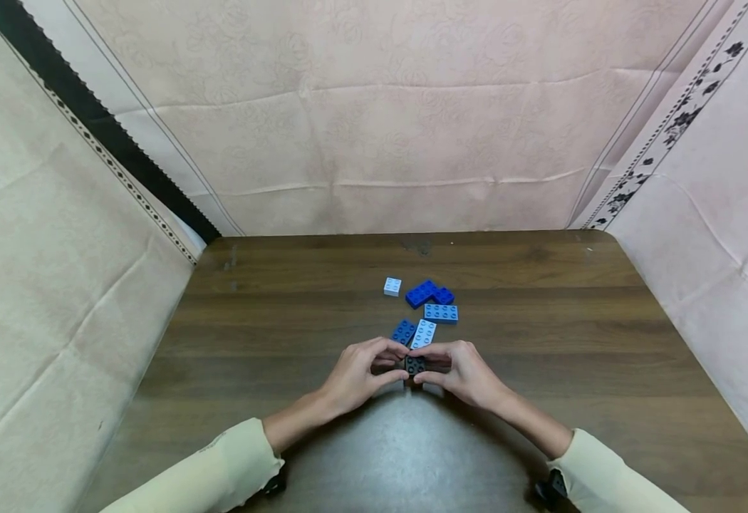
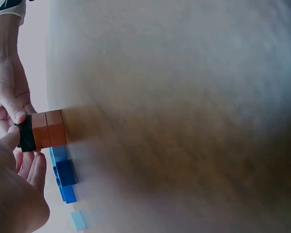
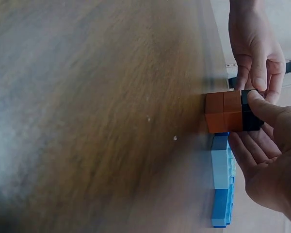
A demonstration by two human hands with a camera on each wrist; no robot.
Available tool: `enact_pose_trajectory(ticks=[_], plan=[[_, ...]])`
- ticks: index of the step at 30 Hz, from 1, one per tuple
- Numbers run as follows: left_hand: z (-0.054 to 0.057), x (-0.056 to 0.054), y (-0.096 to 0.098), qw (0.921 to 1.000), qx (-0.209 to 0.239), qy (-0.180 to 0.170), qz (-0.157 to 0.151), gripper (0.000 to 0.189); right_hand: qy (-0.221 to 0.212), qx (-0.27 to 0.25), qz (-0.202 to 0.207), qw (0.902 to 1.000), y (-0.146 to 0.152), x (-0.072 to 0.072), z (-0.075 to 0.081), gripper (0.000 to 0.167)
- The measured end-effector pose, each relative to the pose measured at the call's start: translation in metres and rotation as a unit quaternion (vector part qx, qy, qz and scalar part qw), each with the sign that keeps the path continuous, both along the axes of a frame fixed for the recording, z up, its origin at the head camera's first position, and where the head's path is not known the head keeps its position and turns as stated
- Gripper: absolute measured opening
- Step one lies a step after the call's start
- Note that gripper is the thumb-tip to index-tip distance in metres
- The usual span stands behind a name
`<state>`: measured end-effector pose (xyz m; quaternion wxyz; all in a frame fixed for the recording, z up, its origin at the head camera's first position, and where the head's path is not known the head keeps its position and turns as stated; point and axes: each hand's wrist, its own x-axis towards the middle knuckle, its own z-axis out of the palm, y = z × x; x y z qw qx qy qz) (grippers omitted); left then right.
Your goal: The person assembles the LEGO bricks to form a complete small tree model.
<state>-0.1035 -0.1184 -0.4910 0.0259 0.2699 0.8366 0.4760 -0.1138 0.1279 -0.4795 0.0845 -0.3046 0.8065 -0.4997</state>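
A black toy brick (image 1: 415,365) with studs sits on top of a stack of two orange-brown bricks (image 2: 47,128), which stands upright on the table. My left hand (image 1: 362,372) pinches the black brick from the left, thumb on the near side and fingers on the far side. From the right, my right hand (image 1: 466,369) grips the same brick, its thumb (image 3: 262,104) lying against it. Just beyond the fingers lie a light blue brick (image 1: 423,333) and a blue brick (image 1: 402,331). From above, the orange-brown bricks are mostly hidden under the black one.
Farther back on the wooden table (image 1: 284,299) lie a medium blue brick (image 1: 441,313), dark blue bricks (image 1: 422,293) and a small pale blue brick (image 1: 392,286). Pale cloth (image 1: 380,142) hangs behind the table's far edge and along both sides.
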Motion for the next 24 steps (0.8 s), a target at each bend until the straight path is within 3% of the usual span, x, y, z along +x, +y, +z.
enact_pose_trajectory(ticks=[7, 12, 16, 24], plan=[[-0.0044, 0.0028, 0.0027, 0.9998, 0.002, 0.014, 0.017, 0.034, -0.006, -0.008, -0.01, 0.9999, -0.001, -0.0007, -0.0089, 0.04], [-0.0048, 0.0017, 0.0049, 0.9995, -0.003, 0.024, 0.019, 0.032, -0.003, -0.017, -0.026, 0.9995, 0.0007, 0.0021, -0.0043, 0.051], [-0.0044, 0.0004, 0.0062, 0.9998, 0.004, 0.01, 0.014, 0.032, 0.012, -0.021, -0.037, 0.999, 0.0039, 0.005, 0.0004, 0.042], [-0.0043, 0.0002, 0.0044, 0.9998, 0.012, -0.002, 0.018, 0.031, 0.004, -0.022, -0.041, 0.9989, 0.0031, 0.0056, -0.0068, 0.033]])
